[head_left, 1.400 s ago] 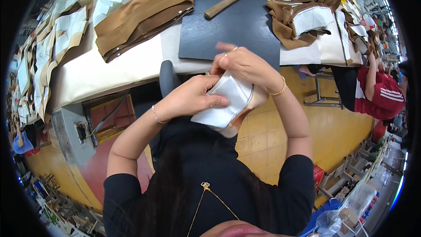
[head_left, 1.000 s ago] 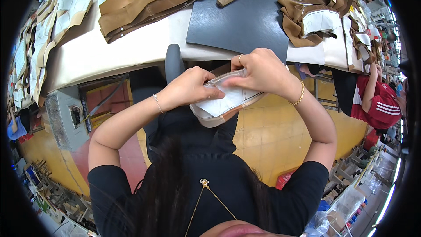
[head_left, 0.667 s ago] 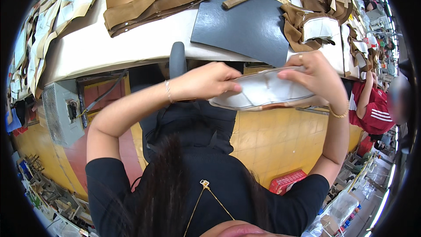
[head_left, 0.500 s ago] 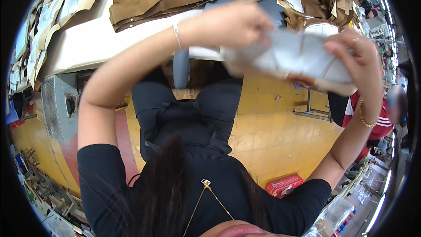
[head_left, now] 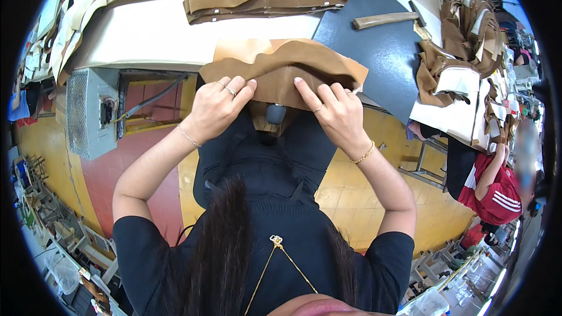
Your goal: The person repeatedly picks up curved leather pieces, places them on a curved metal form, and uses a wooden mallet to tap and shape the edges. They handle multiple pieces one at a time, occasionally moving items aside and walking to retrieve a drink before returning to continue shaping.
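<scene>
A brown leather piece [head_left: 275, 83] with a tan inner face lies across the table's front edge, its near edge drooping over my lap. My left hand [head_left: 219, 104] grips its near left part, thumb and index finger close to a seam down the middle. On the other side of that seam, my right hand [head_left: 338, 112] holds the near right part, index finger pointing along the leather. The upper layer bulges in a wavy fold, leaving a dark gap at the right. Under the near edge, between my legs, shows the rounded grey end of a post [head_left: 276, 113], the rest hidden.
Behind the piece, a stack of brown leather pieces [head_left: 269, 1] lies on the white table [head_left: 137, 35]. A hammer [head_left: 386, 20] rests on a dark slab [head_left: 374, 47]. More leather is heaped at right [head_left: 468, 47]. A metal box [head_left: 88, 114] stands left; a person in red [head_left: 497, 193] works at right.
The piece, held up at the right with its pale side showing, has come down to the table edge in front of me, brown side up. Both hands have moved left and nearer.
</scene>
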### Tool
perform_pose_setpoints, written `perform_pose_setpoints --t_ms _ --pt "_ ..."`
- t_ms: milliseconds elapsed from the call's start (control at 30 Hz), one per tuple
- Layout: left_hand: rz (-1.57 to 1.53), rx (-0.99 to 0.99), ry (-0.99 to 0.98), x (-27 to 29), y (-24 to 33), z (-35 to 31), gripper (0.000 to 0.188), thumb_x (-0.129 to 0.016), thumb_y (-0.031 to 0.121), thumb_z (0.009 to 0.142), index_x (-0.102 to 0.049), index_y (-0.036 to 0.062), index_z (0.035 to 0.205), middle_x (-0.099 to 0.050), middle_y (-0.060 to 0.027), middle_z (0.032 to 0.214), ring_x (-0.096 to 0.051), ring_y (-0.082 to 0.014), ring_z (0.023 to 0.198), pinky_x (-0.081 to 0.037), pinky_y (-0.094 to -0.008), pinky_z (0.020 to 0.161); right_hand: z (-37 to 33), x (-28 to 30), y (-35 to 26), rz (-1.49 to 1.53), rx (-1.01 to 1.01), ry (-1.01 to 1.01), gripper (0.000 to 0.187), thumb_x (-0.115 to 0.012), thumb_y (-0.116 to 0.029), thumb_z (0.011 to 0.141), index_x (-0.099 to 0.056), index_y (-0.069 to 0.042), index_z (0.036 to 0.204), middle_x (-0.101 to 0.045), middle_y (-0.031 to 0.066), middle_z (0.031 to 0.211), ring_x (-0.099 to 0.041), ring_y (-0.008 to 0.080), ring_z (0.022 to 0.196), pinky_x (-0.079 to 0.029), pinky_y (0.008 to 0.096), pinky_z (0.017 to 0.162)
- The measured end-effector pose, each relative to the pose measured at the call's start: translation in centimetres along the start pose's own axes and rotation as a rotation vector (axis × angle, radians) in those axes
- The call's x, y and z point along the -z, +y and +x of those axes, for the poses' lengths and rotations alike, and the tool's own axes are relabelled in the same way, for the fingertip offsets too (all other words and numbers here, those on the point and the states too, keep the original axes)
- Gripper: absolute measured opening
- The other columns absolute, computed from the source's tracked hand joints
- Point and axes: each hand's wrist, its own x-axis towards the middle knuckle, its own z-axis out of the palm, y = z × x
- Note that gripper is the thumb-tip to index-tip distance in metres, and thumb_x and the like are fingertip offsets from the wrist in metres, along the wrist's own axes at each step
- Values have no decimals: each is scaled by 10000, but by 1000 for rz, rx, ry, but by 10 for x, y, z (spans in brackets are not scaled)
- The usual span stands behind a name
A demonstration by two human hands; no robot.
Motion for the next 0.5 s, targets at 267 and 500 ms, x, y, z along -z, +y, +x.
perform_pose_setpoints --t_ms 267,500 --pt "-120 79 -36 -14 11 -4 607 -592 74 789 -503 102 1389 -560 -44 834 -621 -174 701 -497 -292 571 -9 -13 -20 -39 -211 -49 745 -609 6 732 -502 -198 1440 -404 20 745 -465 174 673 -435 304 581" --pt "-198 99 -26 -36 15 -11 648 -608 43 770 -475 77 1403 -557 -43 823 -615 -169 689 -513 -288 577 -14 -33 -31 68 -293 -39 745 -602 -19 754 -468 -192 1466 -395 26 739 -464 184 672 -444 311 586"
